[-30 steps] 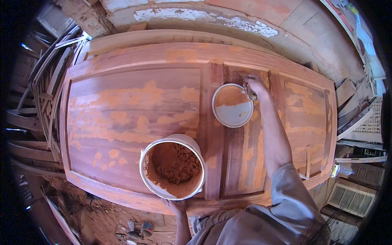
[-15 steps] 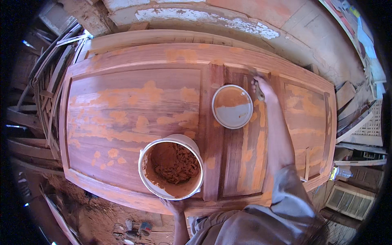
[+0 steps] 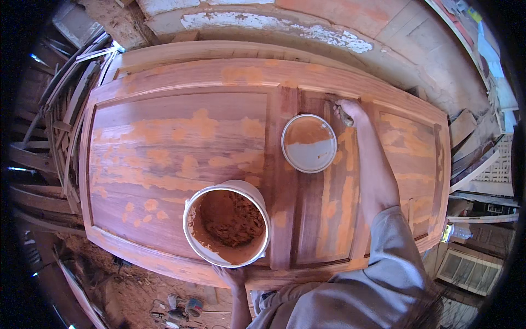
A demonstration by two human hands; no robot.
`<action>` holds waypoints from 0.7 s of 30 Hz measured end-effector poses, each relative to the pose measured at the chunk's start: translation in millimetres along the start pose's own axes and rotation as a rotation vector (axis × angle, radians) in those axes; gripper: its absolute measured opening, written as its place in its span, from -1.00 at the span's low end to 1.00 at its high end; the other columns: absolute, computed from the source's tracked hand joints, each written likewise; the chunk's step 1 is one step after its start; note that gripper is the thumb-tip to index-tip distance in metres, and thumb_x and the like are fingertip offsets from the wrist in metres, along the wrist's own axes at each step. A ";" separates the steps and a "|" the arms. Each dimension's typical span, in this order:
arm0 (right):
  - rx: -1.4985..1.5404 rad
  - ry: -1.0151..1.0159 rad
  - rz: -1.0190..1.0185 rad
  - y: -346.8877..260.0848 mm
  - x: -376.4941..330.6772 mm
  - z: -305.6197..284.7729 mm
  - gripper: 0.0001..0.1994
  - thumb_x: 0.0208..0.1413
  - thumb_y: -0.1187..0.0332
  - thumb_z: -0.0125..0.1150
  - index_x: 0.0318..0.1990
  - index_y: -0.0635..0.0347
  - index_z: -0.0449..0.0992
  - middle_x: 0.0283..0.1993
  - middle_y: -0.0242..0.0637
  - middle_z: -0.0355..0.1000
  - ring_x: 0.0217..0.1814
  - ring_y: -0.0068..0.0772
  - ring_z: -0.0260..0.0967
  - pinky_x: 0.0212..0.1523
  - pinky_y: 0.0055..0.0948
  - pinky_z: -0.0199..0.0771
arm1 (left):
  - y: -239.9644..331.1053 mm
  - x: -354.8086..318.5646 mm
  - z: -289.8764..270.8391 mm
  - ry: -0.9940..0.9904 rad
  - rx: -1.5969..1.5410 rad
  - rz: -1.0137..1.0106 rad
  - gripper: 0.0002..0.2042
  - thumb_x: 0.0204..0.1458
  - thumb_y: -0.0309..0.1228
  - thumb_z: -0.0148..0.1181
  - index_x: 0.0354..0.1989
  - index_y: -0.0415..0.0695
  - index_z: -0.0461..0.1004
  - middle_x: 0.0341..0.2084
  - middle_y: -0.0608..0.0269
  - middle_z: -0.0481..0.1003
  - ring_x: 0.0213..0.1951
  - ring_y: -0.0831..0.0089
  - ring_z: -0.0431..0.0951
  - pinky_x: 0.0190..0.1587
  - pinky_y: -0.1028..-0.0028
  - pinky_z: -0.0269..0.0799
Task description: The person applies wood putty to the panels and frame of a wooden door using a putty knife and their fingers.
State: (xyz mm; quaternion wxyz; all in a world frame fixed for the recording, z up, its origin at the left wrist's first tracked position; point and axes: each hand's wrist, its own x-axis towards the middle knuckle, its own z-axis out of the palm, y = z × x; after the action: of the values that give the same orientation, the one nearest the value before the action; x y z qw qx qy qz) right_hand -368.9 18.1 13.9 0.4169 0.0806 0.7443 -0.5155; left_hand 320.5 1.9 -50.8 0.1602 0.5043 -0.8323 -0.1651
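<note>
A white bucket [image 3: 255, 192] part-filled with reddish-brown filler paste is tilted toward me, over the near part of a panelled wooden door [image 3: 175, 104]. My left hand [image 3: 231, 275] holds the bucket from its near side, fingers partly hidden under the rim. Near the door's far edge, my right hand [image 3: 350, 111] is closed round the handle of a putty knife [image 3: 345, 119]; its small blade is hard to make out against the dark recessed panel. Just left of that hand lies a round lid [image 3: 313, 157], half smeared with orange filler.
Dried orange filler patches cover much of the door. A wall [image 3: 383, 22] with flaking paint runs behind it. Scrap boards [image 3: 66, 115] are piled at the left, more wood [image 3: 466, 126] at the right. A power tool [image 3: 194, 307] lies on the dusty floor below.
My right hand has shifted slightly left and away from me with the putty knife, which is now turned more sideways. The left hand still holds the bucket.
</note>
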 end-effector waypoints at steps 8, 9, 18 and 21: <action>-0.309 0.233 -0.418 29.7 -40.8 6.6 -0.55 0.24 0.35 -0.01 0.31 -0.01 0.32 -0.15 -0.26 0.57 -0.31 -0.40 0.51 -0.34 -0.38 0.51 | -11.3 -5.1 2.2 0.011 -0.016 0.049 -0.30 -0.04 -0.05 0.25 0.21 -0.22 0.20 0.15 -0.29 0.27 0.17 -0.31 0.24 0.19 -0.19 0.13; -0.310 0.245 -0.413 40.8 -29.8 2.7 -0.55 0.24 0.35 -0.01 0.31 -0.01 0.32 -0.15 -0.26 0.57 -0.31 -0.40 0.51 -0.34 -0.38 0.51 | -13.4 -7.3 4.9 0.003 -0.022 0.044 -0.30 -0.04 -0.06 0.25 0.20 -0.24 0.20 0.15 -0.30 0.27 0.17 -0.31 0.24 0.19 -0.19 0.13; -1.071 0.388 -0.385 20.5 -35.2 68.3 -0.59 0.16 0.44 -0.12 0.17 0.22 0.38 0.04 0.19 0.41 0.09 0.08 0.42 0.07 -0.09 0.41 | -6.0 0.2 -1.9 0.006 0.023 0.058 -0.24 -0.12 -0.09 0.36 0.22 -0.20 0.18 0.14 -0.31 0.28 0.14 -0.31 0.27 0.17 -0.17 0.18; -0.904 0.322 -0.350 42.0 -9.5 57.9 -0.65 0.14 0.43 -0.12 0.04 0.32 0.45 0.10 0.27 0.37 0.17 0.10 0.38 0.12 -0.06 0.38 | -9.0 -2.6 2.2 -0.003 0.000 0.027 -0.22 -0.12 -0.07 0.35 0.22 -0.21 0.17 0.14 -0.31 0.28 0.14 -0.31 0.27 0.16 -0.18 0.18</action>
State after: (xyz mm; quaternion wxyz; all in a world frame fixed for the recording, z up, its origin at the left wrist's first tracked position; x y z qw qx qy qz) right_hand -308.6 -8.1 -15.9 0.1976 -0.1551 0.9501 -0.1851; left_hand 327.8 0.5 -57.0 0.1612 0.4926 -0.8394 -0.1638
